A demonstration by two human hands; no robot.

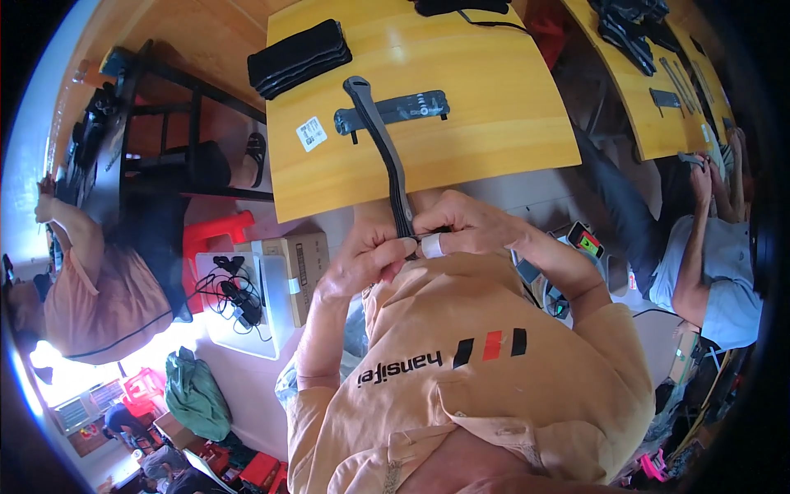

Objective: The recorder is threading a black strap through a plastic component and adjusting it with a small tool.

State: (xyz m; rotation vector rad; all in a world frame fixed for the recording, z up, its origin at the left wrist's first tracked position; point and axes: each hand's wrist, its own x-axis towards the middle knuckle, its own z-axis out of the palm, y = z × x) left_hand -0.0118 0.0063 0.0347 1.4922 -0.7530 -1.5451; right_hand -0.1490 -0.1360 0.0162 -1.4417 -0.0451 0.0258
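A long dark grey strap runs from the wooden table over its near edge to my hands. Close to my chest, my left hand pinches the near end of this strap between thumb and fingers. My right hand is closed at the same end, its fingertips meeting the left thumb; a white wrap circles one of its fingers. What lies between the fingertips is mostly hidden. Under the strap's far part lies a flat, dark grey band with pale print. Beside it is a white printed label.
Folded black pieces are stacked at the table's far left. A cardboard box and a white bin with black cables stand below on the left, near a red stool. Other people sit at both sides; a second table is right.
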